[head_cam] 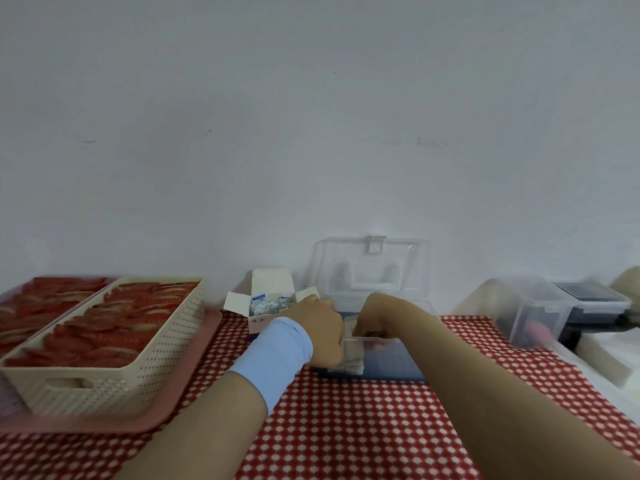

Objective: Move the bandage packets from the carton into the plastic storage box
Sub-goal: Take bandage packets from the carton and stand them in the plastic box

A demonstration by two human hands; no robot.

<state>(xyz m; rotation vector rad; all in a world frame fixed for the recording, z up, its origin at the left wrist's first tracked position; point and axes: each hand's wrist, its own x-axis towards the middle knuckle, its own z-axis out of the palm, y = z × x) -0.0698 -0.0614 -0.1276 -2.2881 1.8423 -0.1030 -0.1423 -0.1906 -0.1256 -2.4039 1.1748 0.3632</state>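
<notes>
Both hands worked close together over the left end of the clear plastic storage box [398,362]. The left hand [320,329], with a blue cuff [273,358] at the wrist, had its back to me and its fingers hidden at the box's left wall, so I could not tell its grip. The right hand [375,311] dipped fingers-down into the box above a white stack of bandage packets [353,356]. Whether it pinched any, I could not tell. More packets lay loose in the open carton [268,287], just behind the left hand.

Risks, as I judged them:
- The left wrist sat near the carton's flap, and a careless pull back could tip the light carton and spill it.
- The stack in the box looked loosely stood and might slump as the right hand withdrew.
- The lid [374,268] stood raised against the wall [311,133], and a jolt to the box could drop it onto the hands.

Count:
- One carton.
- One storage box with one lid.
- Packets too blurred to number.
- One cream basket [114,386] of red sachets on one pink tray [194,382].
- Two lidded bins [533,310] at the right.
</notes>
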